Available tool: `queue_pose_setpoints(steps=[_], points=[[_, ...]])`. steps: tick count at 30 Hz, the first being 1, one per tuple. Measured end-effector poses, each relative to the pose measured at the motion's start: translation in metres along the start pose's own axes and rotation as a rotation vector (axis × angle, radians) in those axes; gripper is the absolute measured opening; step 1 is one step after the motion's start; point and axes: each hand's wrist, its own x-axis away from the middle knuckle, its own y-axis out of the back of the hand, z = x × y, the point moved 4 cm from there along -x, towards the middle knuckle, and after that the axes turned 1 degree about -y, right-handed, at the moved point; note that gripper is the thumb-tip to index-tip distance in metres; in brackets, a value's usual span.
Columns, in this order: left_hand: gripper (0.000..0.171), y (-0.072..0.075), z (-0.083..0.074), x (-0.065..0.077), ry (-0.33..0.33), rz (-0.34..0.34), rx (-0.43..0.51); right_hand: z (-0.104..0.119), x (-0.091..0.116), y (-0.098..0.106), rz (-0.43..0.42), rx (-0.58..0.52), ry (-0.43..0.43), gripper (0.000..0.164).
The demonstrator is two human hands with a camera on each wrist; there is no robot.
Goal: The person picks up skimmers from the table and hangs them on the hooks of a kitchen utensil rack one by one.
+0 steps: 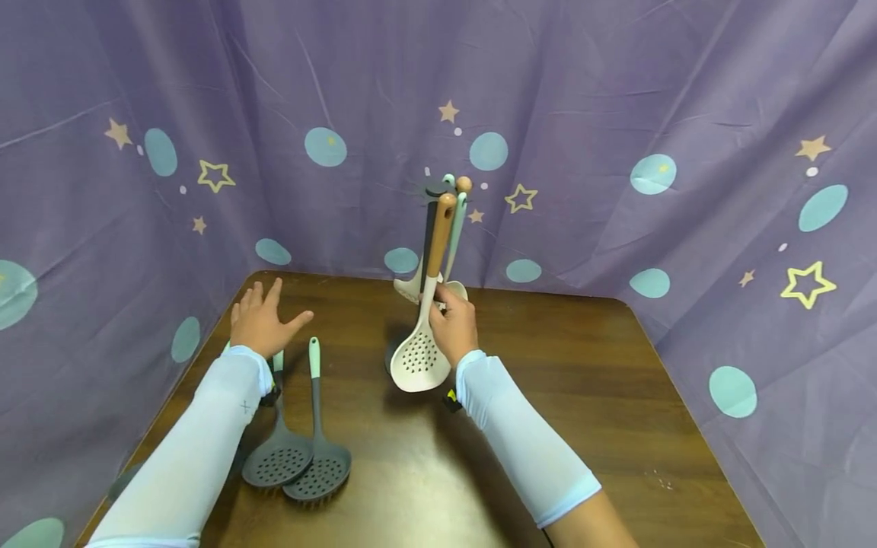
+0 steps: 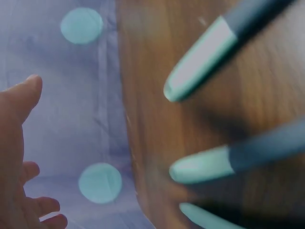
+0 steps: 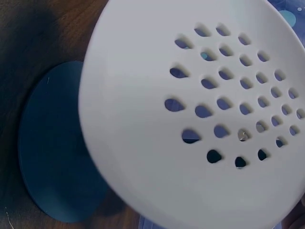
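Observation:
My right hand (image 1: 455, 323) grips the neck of a white skimmer (image 1: 415, 384) with a wooden handle. Its holed head hangs downward, and in the right wrist view it covers most of the picture. Just behind it stands a dark utensil stand (image 1: 428, 236), whose round base (image 3: 57, 143) shows under the skimmer. Whether the skimmer touches the stand, I cannot tell. My left hand (image 1: 262, 323) hovers over the table's left side, fingers spread and holding nothing. Near it lie two overlapping grey skimmers (image 1: 270, 464) with mint handles; the left wrist view shows three mint handle ends (image 2: 205, 166).
On the stand hang other utensils, with white heads (image 1: 409, 288), mint handles (image 1: 457, 228) and a wooden handle end (image 1: 464, 184). Part of another grey utensil (image 1: 125, 481) shows beside the left sleeve. A purple curtain (image 1: 582, 114) rises behind the brown wooden table (image 1: 582, 380).

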Motion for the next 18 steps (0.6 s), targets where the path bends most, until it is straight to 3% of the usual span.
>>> queue_pose_setpoints(steps=[11, 18], points=[[0.104, 0.001, 0.046, 0.020, 0.067, 0.010, -0.051, -0.002, 0.004, -0.003, 0.029, -0.021, -0.037, 0.016], [0.068, 0.016, 0.071, 0.026, 0.090, -0.041, -0.084, -0.001, -0.001, -0.001, 0.027, -0.027, -0.043, 0.017]])
